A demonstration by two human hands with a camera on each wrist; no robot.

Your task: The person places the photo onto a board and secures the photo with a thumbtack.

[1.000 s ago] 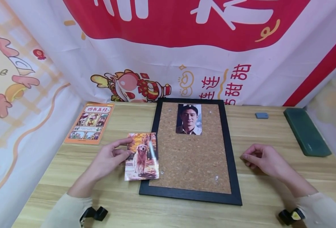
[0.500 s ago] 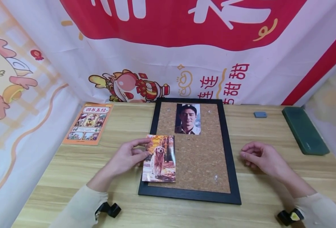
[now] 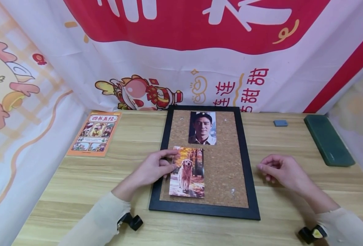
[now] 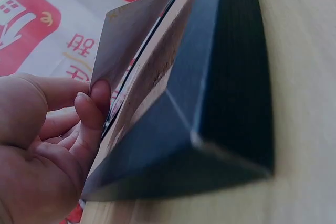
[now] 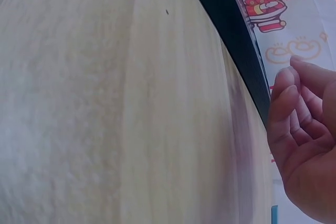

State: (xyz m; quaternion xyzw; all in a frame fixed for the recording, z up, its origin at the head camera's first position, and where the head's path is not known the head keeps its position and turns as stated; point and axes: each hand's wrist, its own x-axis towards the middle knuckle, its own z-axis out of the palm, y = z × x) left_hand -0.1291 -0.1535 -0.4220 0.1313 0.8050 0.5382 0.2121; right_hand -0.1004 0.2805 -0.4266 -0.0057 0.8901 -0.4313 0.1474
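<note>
My left hand (image 3: 155,169) pinches the left edge of a dog photo (image 3: 190,176) between thumb and fingers. The photo lies over the lower left part of a black-framed cork board (image 3: 225,164). From the left wrist view, the back of the dog photo (image 4: 131,35) tilts up off the cork. A portrait photo (image 3: 202,128) hangs at the board's top middle, with a small pin at its upper edge. Right of the frame, my right hand (image 3: 281,171) rests near the table with loosely curled fingers and thumb close to the index. Nothing shows between its fingertips (image 5: 289,77).
Small clear pins stick in the cork, one at lower right (image 3: 233,192). An orange comic booklet (image 3: 95,133) lies left of the board. To the right are a small blue block (image 3: 280,123) and a dark green case (image 3: 329,140). A printed cloth (image 3: 169,61) backs the table.
My left hand has carried the dog photo rightward, from the frame's left edge onto the cork. My right hand stays nearly where it was.
</note>
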